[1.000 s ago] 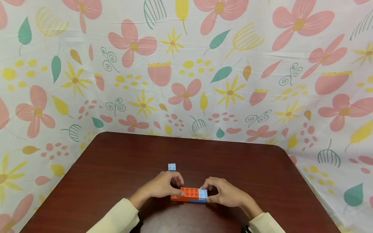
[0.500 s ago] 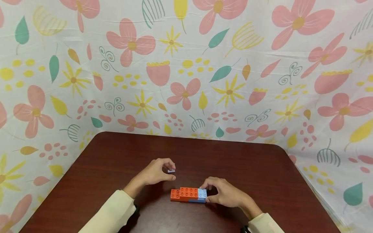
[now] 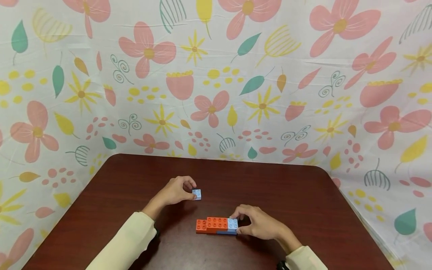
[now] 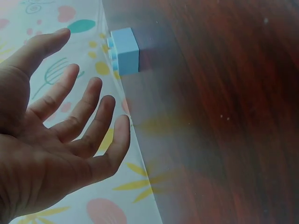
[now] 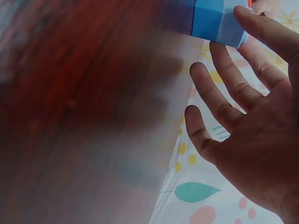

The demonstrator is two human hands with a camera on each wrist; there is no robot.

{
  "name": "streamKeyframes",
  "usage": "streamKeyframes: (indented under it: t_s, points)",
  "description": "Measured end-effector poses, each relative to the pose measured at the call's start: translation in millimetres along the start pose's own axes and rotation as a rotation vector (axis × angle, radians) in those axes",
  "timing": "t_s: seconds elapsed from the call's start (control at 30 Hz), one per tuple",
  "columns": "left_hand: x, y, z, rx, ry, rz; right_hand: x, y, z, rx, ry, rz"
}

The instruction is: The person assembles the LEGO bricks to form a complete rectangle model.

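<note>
A loose light blue toy brick with studs on top sits on the table; it also shows as a light blue brick in the left wrist view. My left hand is just left of it, thumb and fingers spread around a gap; in the left wrist view the fingers stand apart from the brick. Nearer me lies a joined row of bricks: an orange brick on top, a lower orange one at left, light blue and darker blue at right. My right hand pinches its light blue end.
Both stand on a dark reddish-brown table with rounded far corners. A white cloth printed with flowers and leaves hangs behind and at the sides.
My left hand has let go of the joined bricks' left end and moved away from me to the loose light blue brick. The right hand stays at the row's right end.
</note>
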State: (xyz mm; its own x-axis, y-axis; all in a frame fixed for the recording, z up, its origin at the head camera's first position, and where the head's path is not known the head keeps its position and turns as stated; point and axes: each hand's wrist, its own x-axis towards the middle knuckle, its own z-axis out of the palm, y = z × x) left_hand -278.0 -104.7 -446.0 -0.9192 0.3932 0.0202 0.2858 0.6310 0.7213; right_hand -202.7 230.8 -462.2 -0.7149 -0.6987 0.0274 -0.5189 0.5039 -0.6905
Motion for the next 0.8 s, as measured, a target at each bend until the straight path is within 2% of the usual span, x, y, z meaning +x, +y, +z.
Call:
streamKeyframes:
  t_s: [0.13, 0.33, 0.8]
  points:
    - [5.6, -1.6, 1.4, 0.022, -0.003, -0.028, 1, 1, 1, -0.002, -0.001, 0.010]
    - [11.4, -3.4, 4.0, 0.001, -0.007, -0.037, 1, 1, 1, -0.002, 0.001, 0.027]
    - [17.1, -7.9, 14.8, 0.010, -0.006, -0.099, 0, 1, 1, -0.004, 0.003, 0.035]
